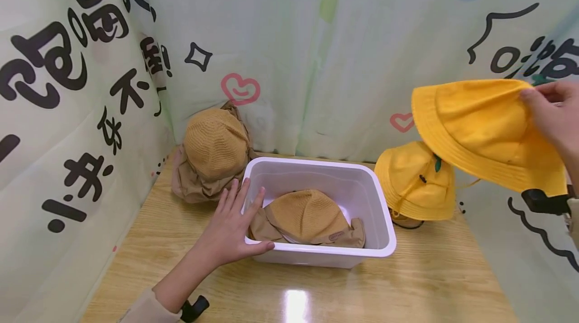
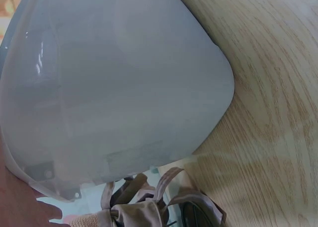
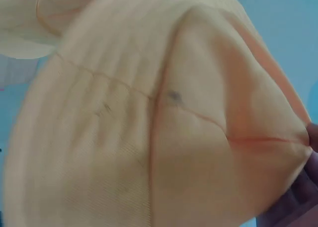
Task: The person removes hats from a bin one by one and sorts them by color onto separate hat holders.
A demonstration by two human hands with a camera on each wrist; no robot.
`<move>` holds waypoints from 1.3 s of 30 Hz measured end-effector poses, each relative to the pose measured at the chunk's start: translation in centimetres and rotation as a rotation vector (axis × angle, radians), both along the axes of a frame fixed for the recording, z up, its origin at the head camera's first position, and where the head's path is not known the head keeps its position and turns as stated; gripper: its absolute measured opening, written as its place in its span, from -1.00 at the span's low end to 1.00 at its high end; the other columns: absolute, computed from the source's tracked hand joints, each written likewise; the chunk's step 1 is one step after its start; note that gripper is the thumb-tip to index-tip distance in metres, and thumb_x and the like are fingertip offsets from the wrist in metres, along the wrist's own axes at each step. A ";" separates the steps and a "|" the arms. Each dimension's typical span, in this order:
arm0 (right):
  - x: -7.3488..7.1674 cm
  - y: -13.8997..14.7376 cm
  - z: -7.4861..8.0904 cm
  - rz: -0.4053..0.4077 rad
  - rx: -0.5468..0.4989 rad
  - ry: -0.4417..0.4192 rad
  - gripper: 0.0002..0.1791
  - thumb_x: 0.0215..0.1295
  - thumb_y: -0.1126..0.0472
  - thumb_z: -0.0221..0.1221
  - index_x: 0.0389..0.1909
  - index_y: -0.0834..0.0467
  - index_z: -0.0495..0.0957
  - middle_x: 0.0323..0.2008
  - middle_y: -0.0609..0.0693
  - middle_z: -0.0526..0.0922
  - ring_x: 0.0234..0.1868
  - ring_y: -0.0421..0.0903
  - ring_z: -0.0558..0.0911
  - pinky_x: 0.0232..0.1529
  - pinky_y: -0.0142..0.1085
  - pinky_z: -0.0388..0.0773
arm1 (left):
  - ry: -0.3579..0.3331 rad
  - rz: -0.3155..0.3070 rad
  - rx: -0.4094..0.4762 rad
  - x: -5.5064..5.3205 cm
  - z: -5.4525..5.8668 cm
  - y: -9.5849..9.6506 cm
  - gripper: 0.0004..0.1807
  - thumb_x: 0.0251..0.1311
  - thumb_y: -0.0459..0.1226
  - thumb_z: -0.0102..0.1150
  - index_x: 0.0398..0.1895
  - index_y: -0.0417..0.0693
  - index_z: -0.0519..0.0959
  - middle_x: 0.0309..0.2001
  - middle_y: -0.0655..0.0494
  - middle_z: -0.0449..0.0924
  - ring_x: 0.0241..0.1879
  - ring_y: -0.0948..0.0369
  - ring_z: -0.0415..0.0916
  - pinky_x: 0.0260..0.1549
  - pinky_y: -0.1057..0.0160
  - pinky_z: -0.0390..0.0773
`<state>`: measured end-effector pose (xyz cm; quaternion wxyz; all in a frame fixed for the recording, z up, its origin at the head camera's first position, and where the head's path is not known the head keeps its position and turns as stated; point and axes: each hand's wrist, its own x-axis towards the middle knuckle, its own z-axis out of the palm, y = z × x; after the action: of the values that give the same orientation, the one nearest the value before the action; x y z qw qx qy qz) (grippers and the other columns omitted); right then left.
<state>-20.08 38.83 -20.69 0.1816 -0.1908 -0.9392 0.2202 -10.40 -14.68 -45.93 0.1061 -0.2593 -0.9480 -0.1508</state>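
My right hand (image 1: 558,117) pinches a yellow bucket hat (image 1: 479,132) by the top of its crown, up in the air at the right. In the right wrist view that hat (image 3: 114,147) fills most of the picture, with fingertips at its far right. Fingers spread, my left hand (image 1: 232,230) lies at the left end of a white plastic bin (image 1: 325,250), its thumb along the front rim. Inside the bin lies a tan knit-topped hat (image 1: 312,215) with a small label on its brown fabric. The left wrist view shows the bin's outer wall (image 2: 124,88) close up.
Behind and left of the bin stands another tan hat with brown fabric (image 1: 214,142). A second yellow hat (image 1: 402,177) with a small green piece stands right of the bin, partly behind the held one. Printed curtains (image 1: 289,36) close off the wooden table (image 1: 253,298) at back and sides.
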 end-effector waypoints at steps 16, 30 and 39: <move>2.7 -2.6 -2.5 0.223 0.114 -0.091 -0.27 0.49 -0.25 -0.11 0.08 0.39 0.50 -0.13 0.41 0.53 -0.29 0.15 0.44 -0.53 -0.38 0.33 | -0.004 -0.003 0.005 0.3 0.0 -0.1 0.22 0.02 0.57 -0.10 0.62 0.05 -0.03 0.58 -0.30 -0.21 0.55 -0.26 -0.34 0.43 -0.31 -0.07; 0.8 -0.8 -6.2 0.230 0.096 -0.206 -0.20 0.45 -0.31 -0.11 0.17 0.40 0.47 -0.01 0.42 0.51 -0.12 0.24 0.43 -0.37 -0.22 0.43 | 0.003 -0.005 0.020 0.1 -0.2 0.1 0.23 0.02 0.57 -0.09 0.62 0.05 -0.05 0.57 -0.31 -0.19 0.54 -0.28 -0.30 0.43 -0.30 -0.04; 0.6 -4.1 -4.9 0.219 0.003 -0.058 -0.22 0.40 -0.33 -0.05 0.19 0.29 0.54 0.00 0.29 0.57 -0.12 0.07 0.43 -0.45 -0.48 0.39 | 0.001 -0.004 0.030 0.1 -0.1 0.0 0.23 0.02 0.55 -0.03 0.61 0.04 -0.02 0.57 -0.31 -0.19 0.54 -0.28 -0.30 0.41 -0.32 -0.02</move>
<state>-19.48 34.69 -25.62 0.1295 -0.0933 -0.9597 0.2314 -10.28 -14.64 -46.00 0.1104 -0.2596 -0.9450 -0.1653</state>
